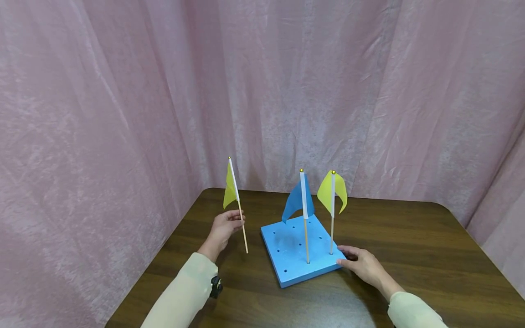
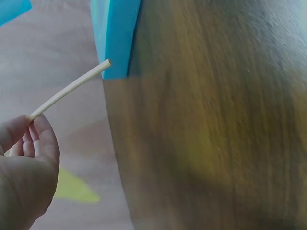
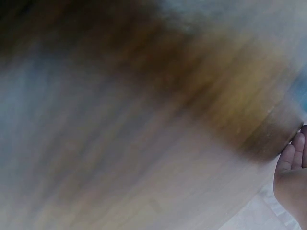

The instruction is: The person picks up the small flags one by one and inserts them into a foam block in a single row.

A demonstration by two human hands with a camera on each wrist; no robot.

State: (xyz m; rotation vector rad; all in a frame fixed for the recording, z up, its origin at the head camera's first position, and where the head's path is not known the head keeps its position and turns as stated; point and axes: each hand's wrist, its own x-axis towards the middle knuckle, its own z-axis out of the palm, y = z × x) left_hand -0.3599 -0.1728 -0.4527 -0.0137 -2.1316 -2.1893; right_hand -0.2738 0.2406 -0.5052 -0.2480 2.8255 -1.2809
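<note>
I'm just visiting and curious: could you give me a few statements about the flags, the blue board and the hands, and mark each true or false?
1. The left hand holds a yellow flag on a wooden stick. True.
2. Three flags stand in the blue foam board. False: two, the blue flag and the second yellow flag.
3. The right hand touches the board's corner. True.
4. The brown wooden table is backed by green curtains. False: pink.

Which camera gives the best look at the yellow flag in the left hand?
The head view: the held yellow flag shows whole, cloth and stick, pinched by the left hand beside the blue foam block. The left wrist view shows only the stick's bare lower end and blurred yellow. The right wrist view shows none of it.
</note>
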